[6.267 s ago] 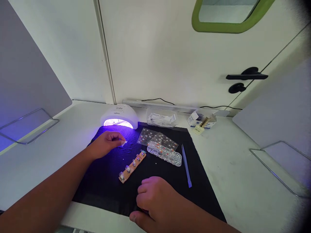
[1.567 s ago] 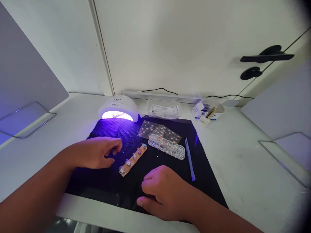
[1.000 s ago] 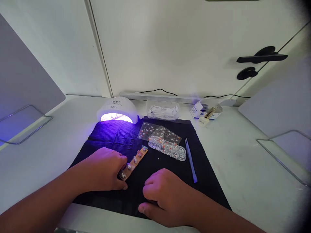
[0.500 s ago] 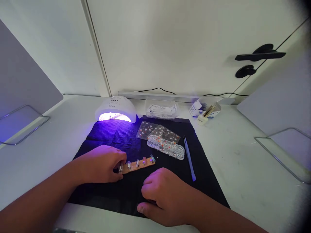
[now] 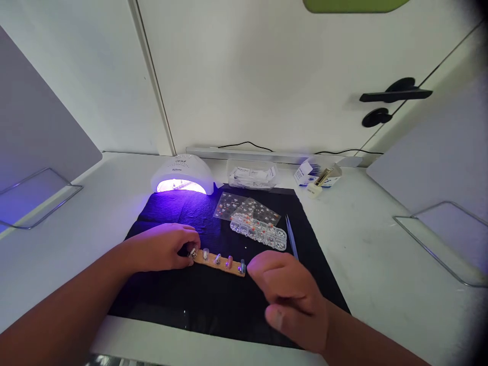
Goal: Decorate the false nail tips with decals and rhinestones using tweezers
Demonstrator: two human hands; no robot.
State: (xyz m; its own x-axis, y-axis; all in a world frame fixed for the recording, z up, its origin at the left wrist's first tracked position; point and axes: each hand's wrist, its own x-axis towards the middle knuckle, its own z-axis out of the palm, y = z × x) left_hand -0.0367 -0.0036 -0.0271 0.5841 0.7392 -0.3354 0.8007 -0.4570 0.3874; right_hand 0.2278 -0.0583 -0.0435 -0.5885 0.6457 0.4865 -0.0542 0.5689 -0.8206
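My left hand (image 5: 168,247) pinches the left end of a narrow wooden strip (image 5: 211,263) on the black cloth (image 5: 163,300). Several small false nails, clear, pink and bluish, stand along it, among them a pink nail (image 5: 229,262) and a bluish nail (image 5: 242,267) at the right end. Just right of the strip, my right hand (image 5: 292,297) hovers with its fingers curled in and nothing visible in them. Behind it lie blue tweezers (image 5: 292,236), their lower end hidden by the hand. A clear compartment case (image 5: 259,232) of tiny decorations rests beyond the strip.
A white nail lamp (image 5: 183,170) glows purple at the back left. Sticker sheets (image 5: 232,203) lie behind the case. Farther back are a clear plastic box (image 5: 252,175), a small carton (image 5: 305,174) and a white-and-gold bottle (image 5: 316,187). Wire stands (image 5: 438,244) flank the table.
The strip has swung so its right end points nearer to me, with my left hand still on its left end. My right hand has moved right and slightly up, over the tweezers' lower end.
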